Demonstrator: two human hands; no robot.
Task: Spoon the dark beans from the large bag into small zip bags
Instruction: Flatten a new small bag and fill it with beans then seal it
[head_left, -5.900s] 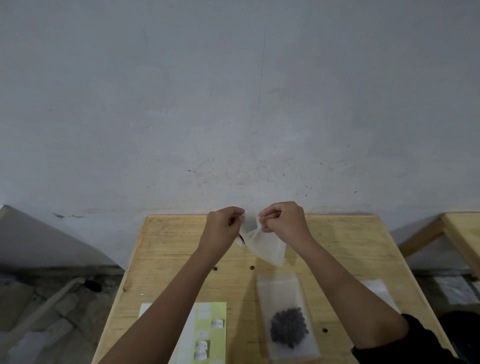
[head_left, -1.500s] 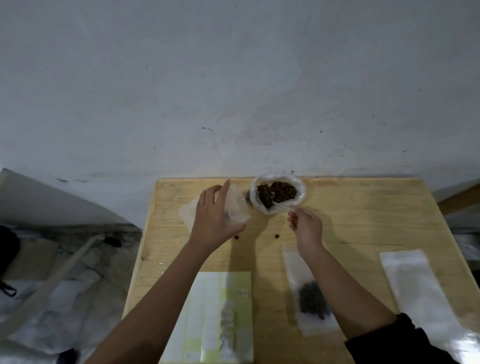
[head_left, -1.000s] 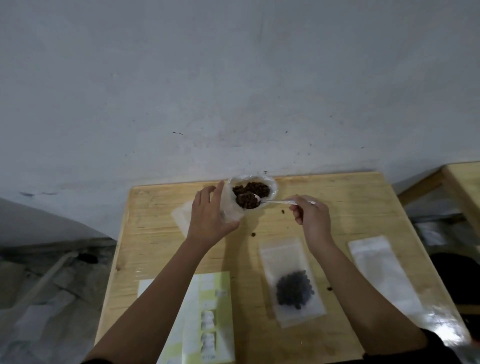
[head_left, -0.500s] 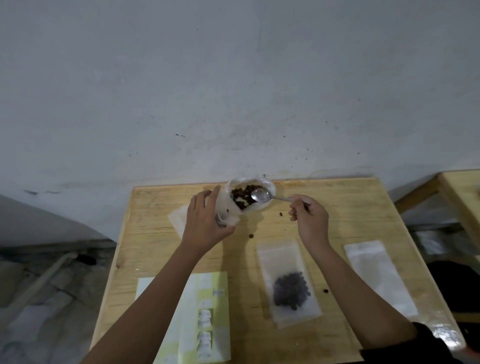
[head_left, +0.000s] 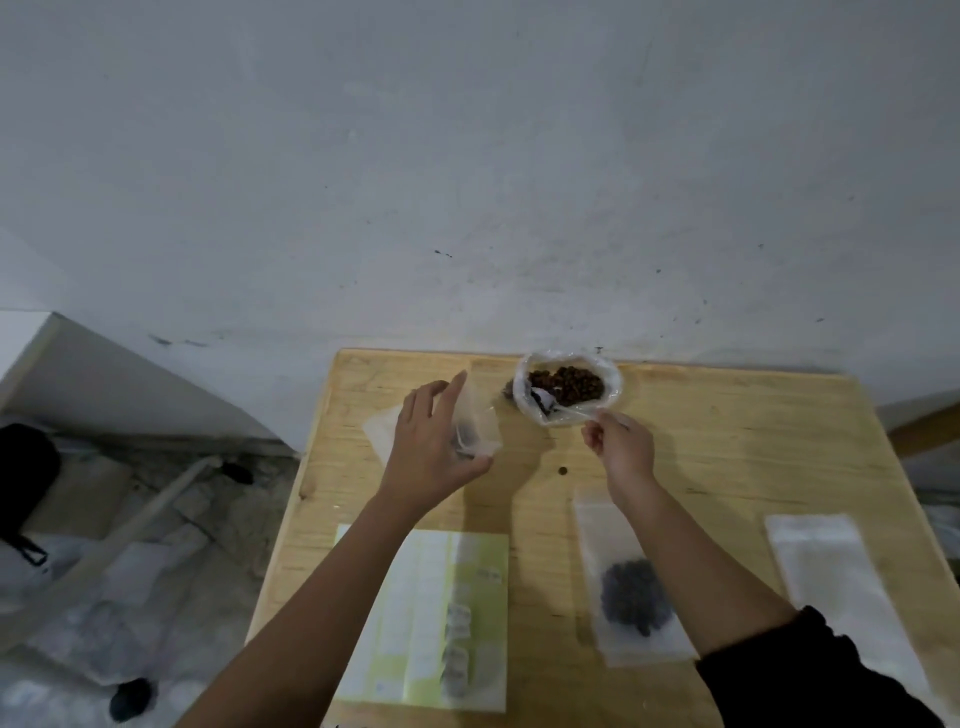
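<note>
The large clear bag (head_left: 567, 387) of dark brown beans stands open at the table's far edge. My right hand (head_left: 618, 446) pinches the handle of a spoon (head_left: 566, 411) whose bowl is down inside that bag. To the left, my left hand (head_left: 432, 447) holds a small clear zip bag (head_left: 475, 426) upright, with a few dark beans in its bottom. A filled small zip bag (head_left: 631, 587) with a dark heap of beans lies flat by my right forearm.
A yellow-green label sheet (head_left: 441, 618) lies near the front of the wooden table (head_left: 727, 447). An empty clear bag (head_left: 826, 577) lies at the right. Another clear bag (head_left: 382, 431) lies under my left hand. One loose bean (head_left: 562, 471) sits mid-table. A rubble-strewn floor lies left.
The spoon tipped its beans into the small bag and went back down into the large bag. My left hand with the small bag moved slightly left, away from the large bag.
</note>
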